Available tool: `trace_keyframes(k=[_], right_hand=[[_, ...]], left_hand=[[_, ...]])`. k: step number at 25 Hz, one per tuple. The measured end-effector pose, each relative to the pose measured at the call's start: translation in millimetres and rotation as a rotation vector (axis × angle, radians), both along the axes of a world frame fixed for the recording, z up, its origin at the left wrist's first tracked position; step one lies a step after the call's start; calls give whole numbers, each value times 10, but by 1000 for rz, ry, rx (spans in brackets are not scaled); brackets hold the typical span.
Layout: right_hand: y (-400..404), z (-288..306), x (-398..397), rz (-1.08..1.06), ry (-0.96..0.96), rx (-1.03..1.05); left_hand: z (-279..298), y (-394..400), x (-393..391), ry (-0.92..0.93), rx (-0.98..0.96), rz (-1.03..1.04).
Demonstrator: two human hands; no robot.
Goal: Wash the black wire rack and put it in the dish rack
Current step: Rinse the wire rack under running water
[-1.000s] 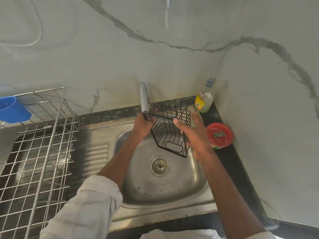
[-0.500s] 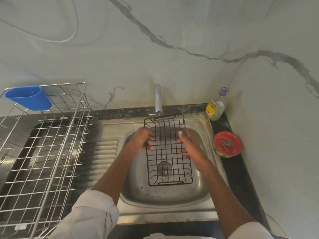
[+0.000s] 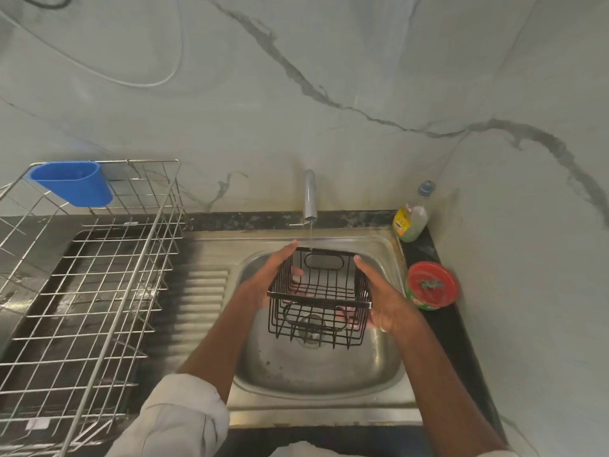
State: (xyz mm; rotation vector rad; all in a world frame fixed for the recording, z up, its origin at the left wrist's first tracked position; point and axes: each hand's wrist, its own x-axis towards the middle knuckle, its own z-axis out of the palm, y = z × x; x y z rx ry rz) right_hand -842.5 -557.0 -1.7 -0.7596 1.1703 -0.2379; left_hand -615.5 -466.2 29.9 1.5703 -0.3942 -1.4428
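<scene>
The black wire rack [image 3: 318, 293], a small basket with oval handle slots, is held level over the steel sink [image 3: 316, 371] with its open side up. My left hand [image 3: 263, 282] grips its left wall, thumb along the top rim and fingers inside. My right hand [image 3: 382, 298] grips its right wall, with the thumb on the rim and the fingers curled under the base. A thin stream of water falls from the tap [image 3: 309, 196] onto the rack's far rim. The silver wire dish rack [image 3: 99, 265] stands on the drainboard to the left.
A blue plastic cup [image 3: 74, 183] hangs on the dish rack's back corner. A dish soap bottle [image 3: 410, 219] and a red-lidded tub [image 3: 431, 285] sit on the dark counter strip right of the sink. Marble walls close in behind and on the right.
Both hands turned the black wire rack from an upright, flat-on pose to level with its open side up, under the running tap. Their grip moved to the side walls.
</scene>
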Motion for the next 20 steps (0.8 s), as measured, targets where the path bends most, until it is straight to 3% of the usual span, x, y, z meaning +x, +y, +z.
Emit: trace_keyframes(k=[5,12,20], right_hand=[[105,108,30,-142,-50,-30],[153,163,469,-77,-124,-37],[159,122,484,-38,-97,-45]], left_hand=[[122,114,-119,23,-30,63],[82,221,260,37,-19,204],[42,268,262,11,-12,116]])
